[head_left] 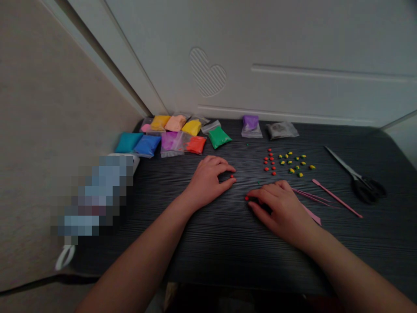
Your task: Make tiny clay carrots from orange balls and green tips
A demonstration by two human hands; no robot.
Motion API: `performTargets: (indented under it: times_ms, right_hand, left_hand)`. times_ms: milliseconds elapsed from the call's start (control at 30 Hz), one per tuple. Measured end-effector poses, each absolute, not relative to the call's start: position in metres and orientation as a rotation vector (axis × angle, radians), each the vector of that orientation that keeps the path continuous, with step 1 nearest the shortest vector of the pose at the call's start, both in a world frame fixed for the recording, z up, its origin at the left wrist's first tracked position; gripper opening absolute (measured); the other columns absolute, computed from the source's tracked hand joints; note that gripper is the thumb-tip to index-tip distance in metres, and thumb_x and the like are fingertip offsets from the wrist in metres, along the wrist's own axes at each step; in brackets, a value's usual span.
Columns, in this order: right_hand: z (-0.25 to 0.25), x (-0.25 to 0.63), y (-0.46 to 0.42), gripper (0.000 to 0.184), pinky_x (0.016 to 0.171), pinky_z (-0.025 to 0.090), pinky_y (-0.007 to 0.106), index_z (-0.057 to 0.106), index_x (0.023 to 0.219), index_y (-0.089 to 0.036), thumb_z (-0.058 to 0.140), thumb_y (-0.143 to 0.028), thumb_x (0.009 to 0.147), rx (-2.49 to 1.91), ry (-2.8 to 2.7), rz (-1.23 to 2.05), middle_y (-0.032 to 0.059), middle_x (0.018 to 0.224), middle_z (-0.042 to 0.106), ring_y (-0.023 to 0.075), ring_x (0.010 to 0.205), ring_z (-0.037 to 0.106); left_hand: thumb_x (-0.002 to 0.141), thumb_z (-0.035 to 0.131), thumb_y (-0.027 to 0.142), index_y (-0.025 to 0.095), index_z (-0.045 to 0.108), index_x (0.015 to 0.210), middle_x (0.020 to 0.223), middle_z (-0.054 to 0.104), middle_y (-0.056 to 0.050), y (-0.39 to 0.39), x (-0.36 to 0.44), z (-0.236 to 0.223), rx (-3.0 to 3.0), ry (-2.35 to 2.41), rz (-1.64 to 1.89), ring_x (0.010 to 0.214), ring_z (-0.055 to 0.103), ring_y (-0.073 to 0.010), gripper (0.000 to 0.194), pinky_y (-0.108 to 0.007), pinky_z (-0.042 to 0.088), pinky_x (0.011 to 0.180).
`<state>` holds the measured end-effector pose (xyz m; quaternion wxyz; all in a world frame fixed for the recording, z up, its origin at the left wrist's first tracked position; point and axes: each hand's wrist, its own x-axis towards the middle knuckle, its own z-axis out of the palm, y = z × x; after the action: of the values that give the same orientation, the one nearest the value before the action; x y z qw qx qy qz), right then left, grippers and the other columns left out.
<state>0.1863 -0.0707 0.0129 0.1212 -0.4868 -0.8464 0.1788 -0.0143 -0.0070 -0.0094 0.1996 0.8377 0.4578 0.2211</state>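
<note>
My left hand point(210, 179) has its thumb and fingertip closed around a small red clay ball point(231, 176), low over the dark tabletop. Nearer to me, my right hand point(280, 206) pinches another small red clay ball point(246, 198) between thumb and forefinger. A tiny green clay bit point(259, 182) lies just beyond the right hand. Farther out are several red clay pieces point(269, 159), some with a dark or green tip. To their right lie several yellow-and-green clay pieces point(290, 162). Pink strips point(312, 196) stick out from behind my right hand, partly hidden by it.
A pink clay tool point(337, 198) and black-handled scissors point(355, 176) lie at the right. Bagged clay stands along the back, including green point(219, 137), purple point(250, 123) and grey point(282, 130) packs. A blurred-out object point(97, 195) sits at the left edge.
</note>
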Motion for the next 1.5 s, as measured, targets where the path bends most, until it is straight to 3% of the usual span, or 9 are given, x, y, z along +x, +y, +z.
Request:
performTargets:
  times_ms: [167, 500, 1100, 1500]
  right_hand:
    - [0.015, 0.202, -0.064, 0.023, 0.073, 0.026, 0.033, 0.057, 0.101, -0.02, 0.043, -0.023, 0.083, -1.572, -2.378, 0.246, 0.0035, 0.081, 0.061, 0.0166, 0.076, 0.051]
    - [0.005, 0.192, -0.058, 0.019, 0.074, 0.021, 0.035, 0.061, 0.079, -0.02, 0.048, -0.034, 0.081, -1.723, -2.304, 0.025, 0.0032, 0.073, 0.061, 0.0185, 0.075, 0.051]
    - [0.013, 0.216, -0.061, 0.016, 0.077, 0.023, 0.037, 0.061, 0.088, -0.024, 0.047, -0.03, 0.083, -1.512, -2.524, 0.205, 0.0002, 0.085, 0.063, 0.0162, 0.077, 0.05]
    - [0.01, 0.206, -0.039, 0.013, 0.076, 0.025, 0.037, 0.059, 0.087, -0.025, 0.047, -0.03, 0.083, -1.582, -2.576, 0.237, -0.0023, 0.081, 0.062, 0.0165, 0.075, 0.05]
  left_hand:
    - [0.076, 0.052, 0.031, 0.021, 0.062, 0.091, 0.093, 0.059, -0.003, -0.008, -0.014, -0.008, 2.306, 1.286, 0.648, 0.093, 0.047, -0.0181, 0.021, -0.036, 0.037, 0.086]
    - [0.077, 0.051, 0.03, 0.021, 0.062, 0.088, 0.091, 0.06, -0.003, -0.007, -0.013, -0.009, 2.294, 1.282, 0.674, 0.092, 0.049, -0.0176, 0.018, -0.036, 0.038, 0.085]
    - [0.077, 0.049, 0.031, 0.02, 0.061, 0.088, 0.092, 0.059, -0.003, -0.007, -0.013, -0.008, 2.291, 1.315, 0.646, 0.092, 0.049, -0.0177, 0.02, -0.035, 0.037, 0.084]
    - [0.078, 0.049, 0.031, 0.019, 0.061, 0.09, 0.093, 0.059, -0.003, -0.007, -0.013, -0.006, 2.293, 1.331, 0.59, 0.094, 0.048, -0.0174, 0.021, -0.035, 0.036, 0.086]
